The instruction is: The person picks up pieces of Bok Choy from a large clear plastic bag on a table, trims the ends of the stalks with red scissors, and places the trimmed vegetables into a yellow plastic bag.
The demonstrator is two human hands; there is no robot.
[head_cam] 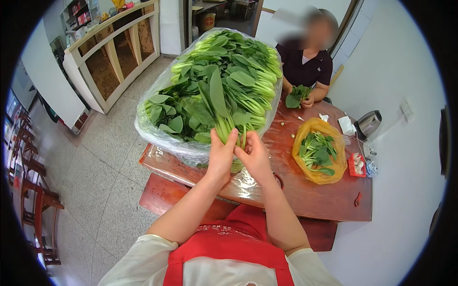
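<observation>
My left hand grips a head of leafy greens by its pale green stalks, leaves pointing away from me. At its right side, my right hand pinches a thin single stalk between thumb and fingers. Both hands are over the near edge of a large container lined with clear plastic. Heaped inside it are many more leafy greens, most with stalks turned outward. What the container is made of is hidden by the plastic. Below my hands lies the reddish wooden table under a clear cover.
Across the table sits a person holding greens. To the right are a yellow plastic bag of leaves, a red basket with garlic, a steel kettle and a red peeler-like tool. A bench stands at the near side.
</observation>
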